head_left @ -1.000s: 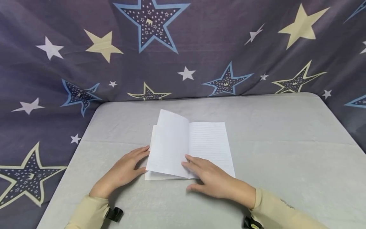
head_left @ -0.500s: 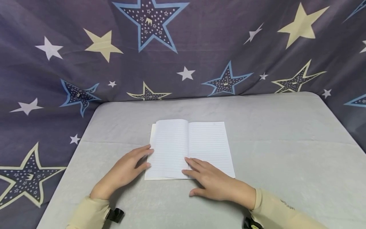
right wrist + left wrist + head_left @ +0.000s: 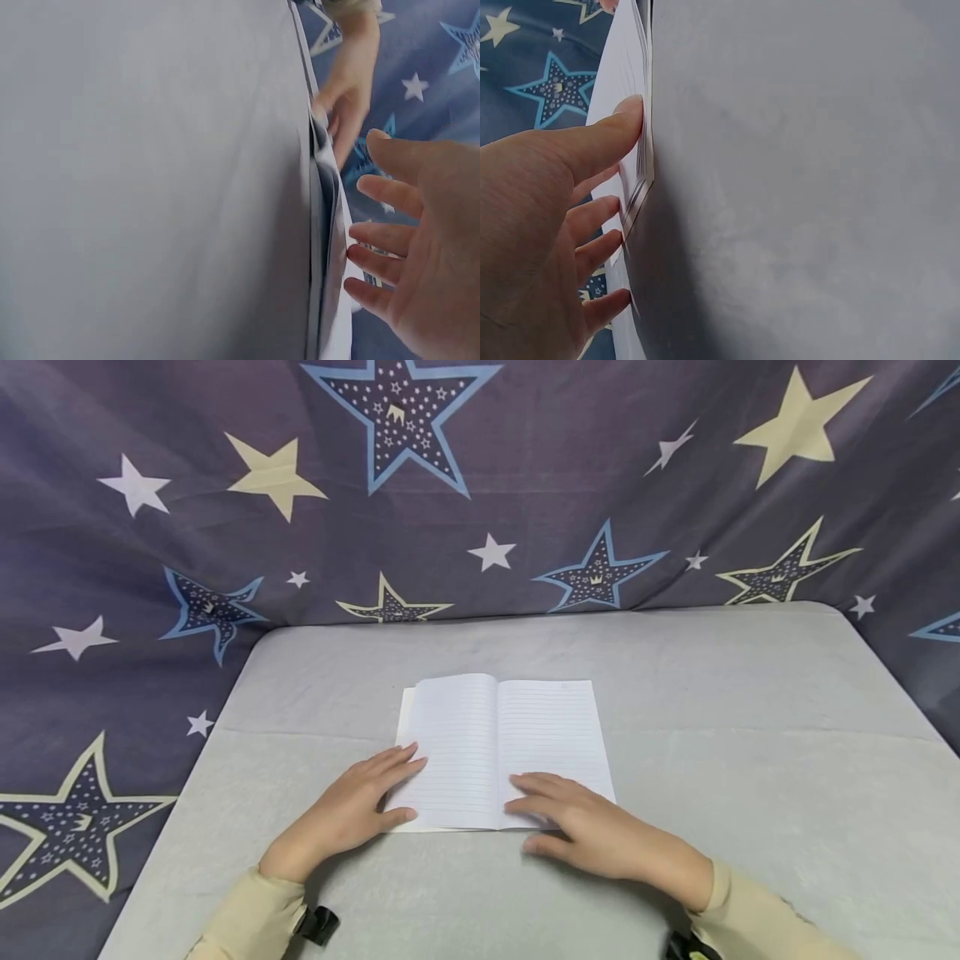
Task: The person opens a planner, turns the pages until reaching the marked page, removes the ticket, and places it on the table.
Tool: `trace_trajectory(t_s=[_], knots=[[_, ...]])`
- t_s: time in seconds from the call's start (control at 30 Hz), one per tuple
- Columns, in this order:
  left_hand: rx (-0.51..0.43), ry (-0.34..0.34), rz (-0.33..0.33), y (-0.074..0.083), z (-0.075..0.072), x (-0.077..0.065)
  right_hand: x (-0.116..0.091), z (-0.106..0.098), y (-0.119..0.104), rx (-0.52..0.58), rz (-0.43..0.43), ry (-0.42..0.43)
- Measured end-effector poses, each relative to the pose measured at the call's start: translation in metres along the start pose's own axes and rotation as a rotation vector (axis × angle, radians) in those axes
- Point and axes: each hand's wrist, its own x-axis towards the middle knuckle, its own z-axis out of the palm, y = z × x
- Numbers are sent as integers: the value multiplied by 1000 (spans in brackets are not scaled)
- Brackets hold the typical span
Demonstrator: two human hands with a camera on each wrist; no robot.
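An open notebook (image 3: 457,752) with lined white pages lies on the grey-covered table, its spine running away from the person. My left hand (image 3: 352,806) rests at the lower left of the left page, thumb and fingertips on the paper. Seen from the left wrist, the left thumb (image 3: 626,120) lies across the page edge, and the stacked sheets (image 3: 646,135) show beside it. My right hand (image 3: 592,827) is over the lower part of the right page, fingers spread and loosely extended. In the right wrist view the right hand (image 3: 420,232) has nothing between its fingers.
The table (image 3: 750,760) has a pale grey cloth cover and rounded far corners. A dark curtain (image 3: 525,443) with printed stars hangs behind it and along both sides. A black strap piece (image 3: 318,925) sits at the left cuff.
The raised left leaf has come down flat, showing its lined side. My left hand has shifted right onto the page. My right hand has slid right, off the spine.
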Motion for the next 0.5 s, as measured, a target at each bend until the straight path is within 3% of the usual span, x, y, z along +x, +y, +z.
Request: trace_trajectory(t_s=[0.27, 0.5], knots=[[0, -19, -13, 0, -1, -2, -25, -22, 30, -24, 36, 117], [-13, -18, -15, -1, -1, -3, -39, -33, 58, -52, 125, 65]])
